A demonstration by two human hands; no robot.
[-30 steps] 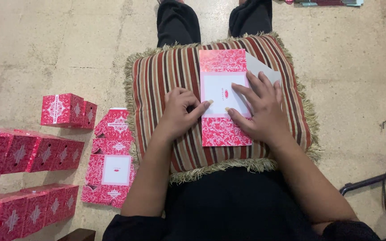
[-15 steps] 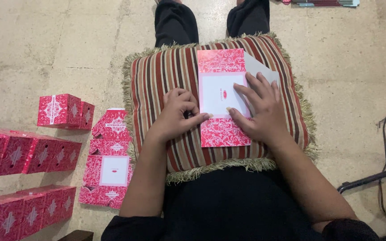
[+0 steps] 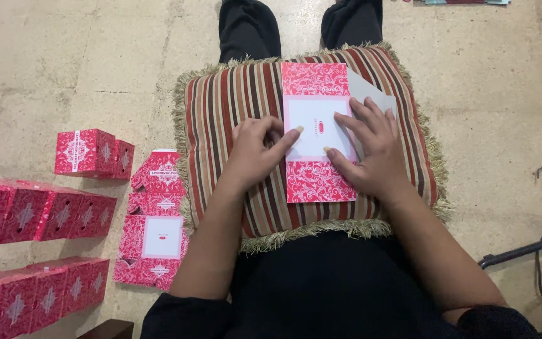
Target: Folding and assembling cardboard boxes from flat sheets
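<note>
Person wears a black garment with short black sleeves; forearms bare. Black trousers cover both legs at far side. Long fingernails on left hand (image 3: pixel 255 150) and right hand (image 3: pixel 371 154).

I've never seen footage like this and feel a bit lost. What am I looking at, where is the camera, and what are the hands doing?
The camera sits on a person's head and looks down at their lap, so both arms are their own. A striped cushion rests on their legs. On it lies a flat red-and-white patterned card, an unfolded box. The right hand presses flat on the card's right side, over a grey flap. The left hand rests at the card's left edge, fingers curled, thumb on the card. Neither hand grips anything. On the floor to the left are more flat cards and finished red boxes.
</note>
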